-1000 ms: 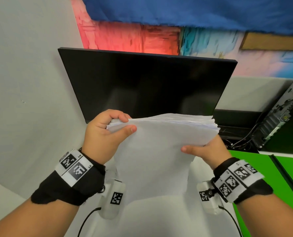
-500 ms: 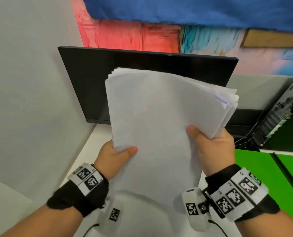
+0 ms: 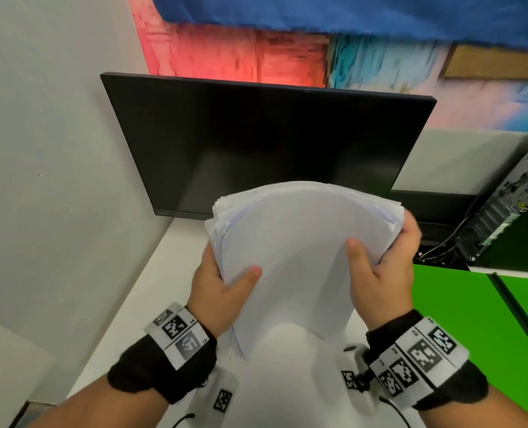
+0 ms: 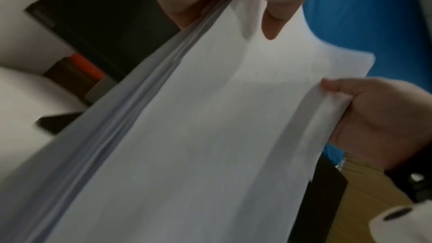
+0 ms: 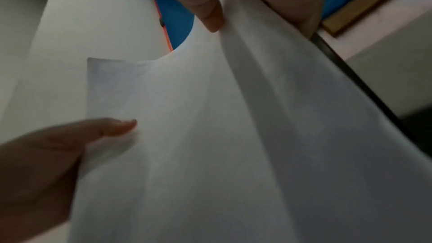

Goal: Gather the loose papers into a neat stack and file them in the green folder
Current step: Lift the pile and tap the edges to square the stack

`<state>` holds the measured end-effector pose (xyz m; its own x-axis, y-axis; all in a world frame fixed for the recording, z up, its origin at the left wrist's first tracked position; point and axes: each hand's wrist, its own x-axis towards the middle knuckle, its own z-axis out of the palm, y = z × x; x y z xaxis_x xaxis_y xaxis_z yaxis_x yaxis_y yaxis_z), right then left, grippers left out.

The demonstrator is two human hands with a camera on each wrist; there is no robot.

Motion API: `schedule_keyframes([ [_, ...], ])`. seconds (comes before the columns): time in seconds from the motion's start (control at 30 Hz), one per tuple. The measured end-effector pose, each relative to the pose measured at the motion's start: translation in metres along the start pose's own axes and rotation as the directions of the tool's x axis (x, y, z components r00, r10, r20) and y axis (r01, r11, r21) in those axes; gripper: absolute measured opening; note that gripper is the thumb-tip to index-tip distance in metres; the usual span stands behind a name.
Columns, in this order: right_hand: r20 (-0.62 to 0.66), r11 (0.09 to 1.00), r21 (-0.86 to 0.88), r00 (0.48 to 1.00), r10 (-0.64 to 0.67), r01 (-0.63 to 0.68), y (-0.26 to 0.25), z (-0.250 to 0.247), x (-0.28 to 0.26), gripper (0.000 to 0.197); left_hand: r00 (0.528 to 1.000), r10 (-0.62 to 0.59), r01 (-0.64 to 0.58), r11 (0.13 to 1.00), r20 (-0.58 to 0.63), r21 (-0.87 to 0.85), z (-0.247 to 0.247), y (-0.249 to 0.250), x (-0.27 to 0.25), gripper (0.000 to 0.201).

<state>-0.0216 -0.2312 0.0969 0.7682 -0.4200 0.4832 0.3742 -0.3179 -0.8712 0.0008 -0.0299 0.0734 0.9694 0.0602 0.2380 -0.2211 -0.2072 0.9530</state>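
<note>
A thick stack of white papers [image 3: 293, 254] stands on end over the white desk, bowed forward at its top. My left hand [image 3: 222, 288] grips its left edge, thumb on the near face. My right hand [image 3: 380, 267] grips the right edge, thumb in front and fingers curled behind. The left wrist view shows the stack [image 4: 198, 136] with its uneven sheet edges beside my left thumb. In the right wrist view the papers [image 5: 233, 136] fill the frame. The open green folder [image 3: 472, 329] lies flat on the desk to the right.
A black monitor [image 3: 266, 143] stands right behind the stack. A grey partition wall [image 3: 56, 180] runs along the left. A black computer case [image 3: 515, 211] with cables sits at the back right. Bare white desk [image 3: 164, 273] shows on the left of my hands.
The stack was lifted upright and high before the monitor half a second ago; now it has come down and its top bows forward. Both hands keep their grip on its edges.
</note>
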Motion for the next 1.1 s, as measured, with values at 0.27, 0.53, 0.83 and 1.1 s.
schedule_keyframes([
  [0.27,0.166,0.874,-0.340,0.937,-0.306,0.346,-0.010,-0.013,0.040,0.040,0.896,0.429,-0.426,0.903,0.115,-0.053,-0.016,0.053,0.035,0.061],
  [0.53,0.246,0.848,-0.361,0.917,-0.314,0.387,-0.005,-0.017,0.046,0.037,0.939,0.339,-0.327,0.934,0.063,-0.144,-0.016,0.052,0.041,0.044],
  [0.83,0.148,0.999,-0.030,0.989,0.019,-0.015,-0.011,-0.017,0.043,0.056,0.991,0.120,-0.105,0.972,0.060,-0.208,-0.013,0.040,0.046,0.071],
  [1.1,0.089,0.977,0.201,0.994,0.060,-0.077,-0.029,-0.014,0.031,0.034,0.994,0.113,-0.113,0.972,-0.009,-0.208,-0.013,0.044,0.028,0.049],
])
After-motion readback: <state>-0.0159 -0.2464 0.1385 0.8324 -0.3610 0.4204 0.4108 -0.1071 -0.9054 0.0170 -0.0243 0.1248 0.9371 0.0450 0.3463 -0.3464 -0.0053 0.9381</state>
